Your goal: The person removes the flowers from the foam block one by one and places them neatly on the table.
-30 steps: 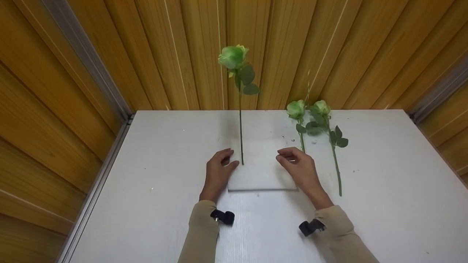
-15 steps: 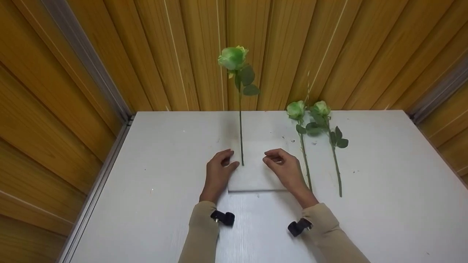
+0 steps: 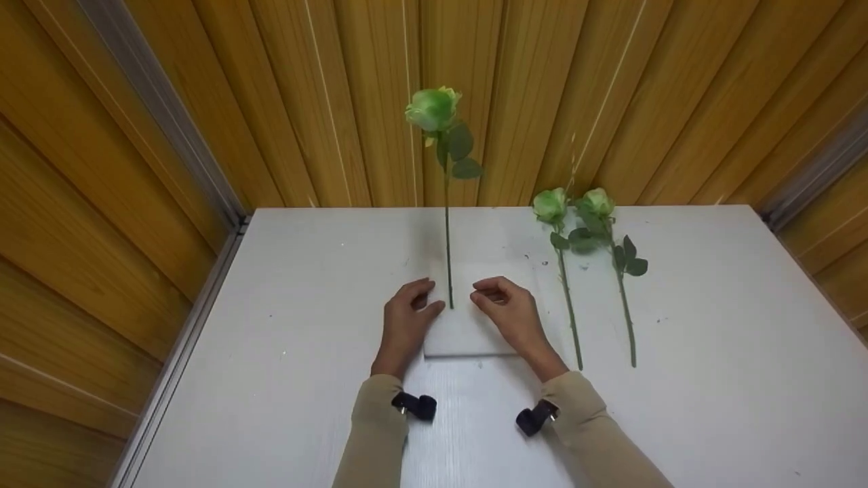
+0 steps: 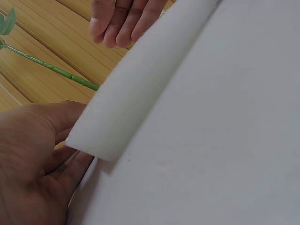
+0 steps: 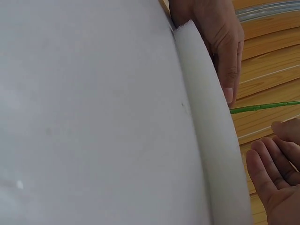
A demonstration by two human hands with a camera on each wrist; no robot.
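Note:
A green rose [image 3: 432,110] stands upright in a flat white foam block [image 3: 464,335], its bare stem rising from the block's left half. My left hand [image 3: 405,318] holds the block's left side, fingers along the edge and thumb over the top near the stem's foot. To the right of the stem, my right hand [image 3: 508,312] hovers over the block with loosely curled fingers and nothing in them. In the left wrist view the stem [image 4: 61,71] rises behind the foam edge [image 4: 126,93]. The right wrist view has the right hand [image 5: 276,173] apart from the stem [image 5: 265,107].
Two more green roses, one [image 3: 549,205] nearer the block and another [image 3: 597,202] farther right, lie on the white table [image 3: 712,325] with stems toward me. A wood-patterned wall [image 3: 325,102] closes off the back. Small bits of debris dot the tabletop.
My right hand has moved left over the foam block toward the upright stem, uncovering the nearer lying rose's stem. The left hand and upright rose have stayed in place.

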